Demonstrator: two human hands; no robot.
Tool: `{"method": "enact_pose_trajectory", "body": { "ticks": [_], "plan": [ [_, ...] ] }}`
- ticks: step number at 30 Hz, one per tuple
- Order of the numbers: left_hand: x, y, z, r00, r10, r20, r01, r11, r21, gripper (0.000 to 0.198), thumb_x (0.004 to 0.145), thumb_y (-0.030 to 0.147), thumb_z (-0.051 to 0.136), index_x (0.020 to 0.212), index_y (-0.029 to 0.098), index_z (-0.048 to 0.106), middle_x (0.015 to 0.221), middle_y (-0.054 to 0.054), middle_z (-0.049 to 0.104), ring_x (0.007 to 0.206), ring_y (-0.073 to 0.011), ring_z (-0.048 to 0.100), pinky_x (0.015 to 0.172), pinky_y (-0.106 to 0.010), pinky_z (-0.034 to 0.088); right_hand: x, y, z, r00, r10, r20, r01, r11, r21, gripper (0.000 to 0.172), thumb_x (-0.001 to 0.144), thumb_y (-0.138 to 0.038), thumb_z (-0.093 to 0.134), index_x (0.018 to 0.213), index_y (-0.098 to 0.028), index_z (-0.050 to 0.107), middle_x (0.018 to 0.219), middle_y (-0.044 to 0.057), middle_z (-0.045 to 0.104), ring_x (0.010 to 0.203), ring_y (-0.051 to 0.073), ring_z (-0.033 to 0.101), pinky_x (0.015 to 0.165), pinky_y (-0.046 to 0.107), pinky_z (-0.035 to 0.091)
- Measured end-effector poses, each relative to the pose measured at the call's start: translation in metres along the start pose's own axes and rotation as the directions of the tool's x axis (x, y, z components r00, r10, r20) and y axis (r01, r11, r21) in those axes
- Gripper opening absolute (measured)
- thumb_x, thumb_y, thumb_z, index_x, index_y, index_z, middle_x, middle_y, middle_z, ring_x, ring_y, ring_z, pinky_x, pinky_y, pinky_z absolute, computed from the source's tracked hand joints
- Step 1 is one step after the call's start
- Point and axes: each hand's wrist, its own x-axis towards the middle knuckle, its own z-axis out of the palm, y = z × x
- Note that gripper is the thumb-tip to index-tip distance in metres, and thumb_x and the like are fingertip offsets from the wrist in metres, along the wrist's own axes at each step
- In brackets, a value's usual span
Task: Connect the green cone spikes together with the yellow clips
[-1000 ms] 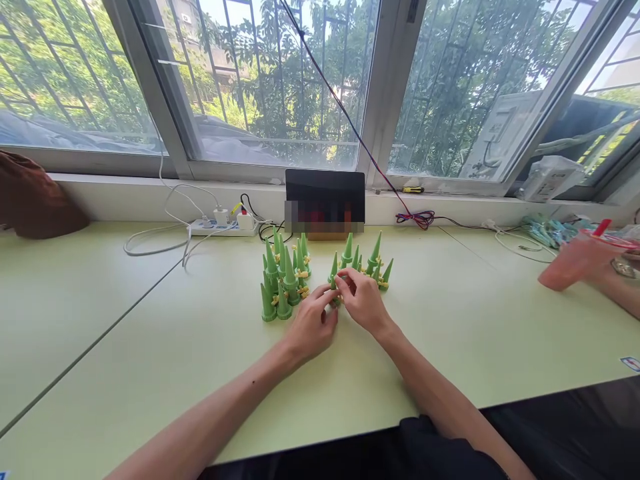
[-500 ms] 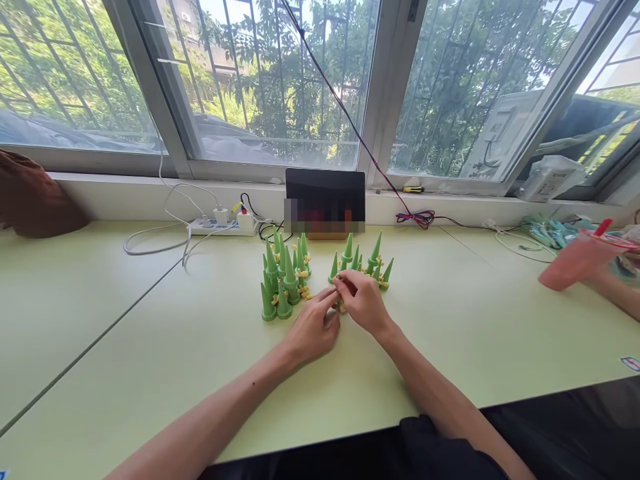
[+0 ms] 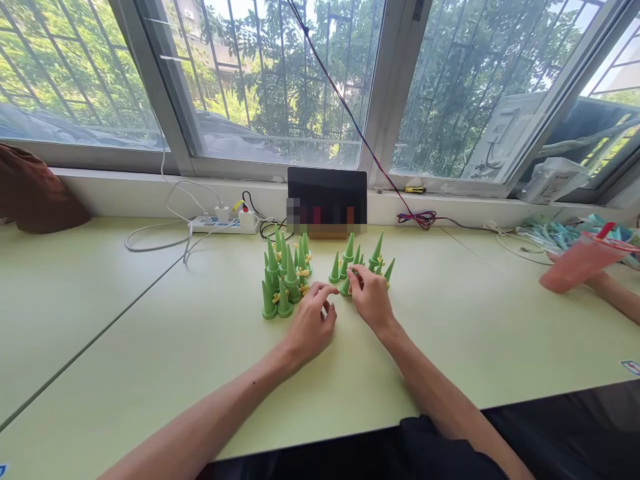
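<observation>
My right hand (image 3: 373, 297) pinches the tip of a green plastic spike (image 3: 345, 288), whose base is on or close to the table. The fingers hide much of it. More green spikes stand upright around and behind this hand, some with small yellow valve-like pieces. My left hand (image 3: 314, 319) rests on the table, open, its fingers loosely bent and apart, with nothing in it. Beside it on the left stands a dense group of green spikes (image 3: 291, 273) with yellow valve-like pieces (image 3: 304, 272) on their sides.
A black screen (image 3: 327, 190) stands behind the spikes. A power strip (image 3: 230, 227) with cables lies at the back left, and a bundled wire (image 3: 420, 219) at the back right. On the right, another person's hand (image 3: 595, 279) is at a pink cup (image 3: 575, 267).
My right hand has moved slightly right, away from my left hand, uncovering a green spike. My left hand has drawn back a little and its fingers have come apart.
</observation>
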Motion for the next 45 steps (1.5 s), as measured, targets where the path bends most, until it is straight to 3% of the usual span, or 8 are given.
{"method": "enact_pose_trajectory", "body": {
  "ticks": [5,10,17,22,25,30,35,45],
  "plan": [
    [0.0,0.0,0.0,1.0,-0.009,0.005,0.009,1.0,0.014,0.026,0.085,0.008,0.044,0.104,0.022,0.057,0.106,-0.004,0.056,0.069,-0.0091,0.056,0.063,-0.024,0.049,0.0,0.0,-0.001,0.999,0.042,0.015,-0.042,0.999,-0.01,0.029,0.097,-0.029,0.037,0.096,-0.016,0.064,0.06,0.001,0.059,0.05,0.014,0.052,0.055,0.025,0.039],
    [0.0,0.001,0.0,1.0,-0.021,0.012,0.021,0.999,0.032,0.026,0.085,0.009,0.044,0.105,0.022,0.057,0.105,-0.003,0.056,0.067,-0.0088,0.056,0.064,-0.025,0.049,0.0,0.0,-0.001,0.996,0.074,0.039,-0.075,0.997,0.008,0.032,0.096,-0.027,0.038,0.118,-0.015,0.058,0.06,0.0,0.059,0.043,0.014,0.049,0.051,0.025,0.039],
    [0.0,0.002,-0.001,0.999,-0.033,0.024,0.032,0.999,0.036,0.027,0.085,0.008,0.045,0.104,0.022,0.057,0.104,-0.002,0.056,0.063,-0.0077,0.056,0.063,-0.025,0.048,-0.001,-0.006,-0.001,1.0,0.006,-0.014,-0.006,0.999,0.04,0.034,0.094,-0.025,0.042,0.125,-0.017,0.052,0.057,-0.004,0.055,0.048,0.014,0.053,0.055,0.025,0.043],
    [0.0,0.001,-0.001,0.999,-0.026,0.026,0.025,0.999,0.03,0.029,0.083,0.006,0.045,0.105,0.022,0.056,0.103,-0.002,0.055,0.064,-0.0083,0.055,0.064,-0.025,0.048,-0.005,-0.013,-0.001,0.991,-0.13,-0.001,0.13,0.991,0.043,0.027,0.093,-0.024,0.045,0.116,-0.017,0.057,0.076,0.001,0.063,0.054,0.012,0.054,0.064,0.026,0.048],
    [0.0,0.002,-0.001,1.0,-0.012,0.018,0.012,1.0,0.026,0.026,0.083,0.007,0.044,0.101,0.021,0.056,0.1,-0.003,0.055,0.068,-0.0101,0.055,0.065,-0.026,0.048,-0.007,-0.016,0.001,0.984,-0.164,0.064,0.163,0.986,0.027,0.03,0.092,-0.022,0.046,0.12,-0.018,0.056,0.102,0.008,0.064,0.058,0.012,0.055,0.067,0.029,0.05],
    [0.001,0.003,0.0,1.0,-0.01,0.002,0.01,1.0,0.016,0.022,0.085,0.008,0.044,0.097,0.021,0.056,0.097,-0.003,0.055,0.07,-0.0113,0.054,0.065,-0.026,0.048,-0.005,-0.018,0.004,0.984,-0.125,0.125,0.131,0.991,-0.04,0.047,0.093,-0.025,0.043,0.14,-0.021,0.044,0.145,0.016,0.04,0.082,0.02,0.065,0.076,0.037,0.054],
    [0.002,0.003,0.001,0.999,-0.013,-0.03,0.014,1.0,0.025,0.021,0.083,0.007,0.045,0.093,0.019,0.057,0.093,-0.003,0.055,0.071,-0.0123,0.055,0.064,-0.026,0.048,0.0,-0.019,0.009,0.97,-0.138,0.203,0.151,0.987,-0.053,0.052,0.095,-0.024,0.037,0.147,-0.022,0.037,0.153,0.014,0.03,0.114,0.029,0.058,0.088,0.044,0.052],
    [0.002,0.004,0.0,0.999,-0.035,-0.022,0.036,0.999,0.02,0.022,0.081,0.005,0.043,0.091,0.019,0.057,0.091,-0.003,0.055,0.069,-0.0124,0.054,0.064,-0.026,0.047,0.007,-0.018,0.016,0.953,-0.111,0.281,0.148,0.983,-0.112,0.054,0.098,-0.025,0.032,0.151,-0.018,0.029,0.158,0.015,0.018,0.112,0.03,0.061,0.085,0.042,0.053]
  ]
}}
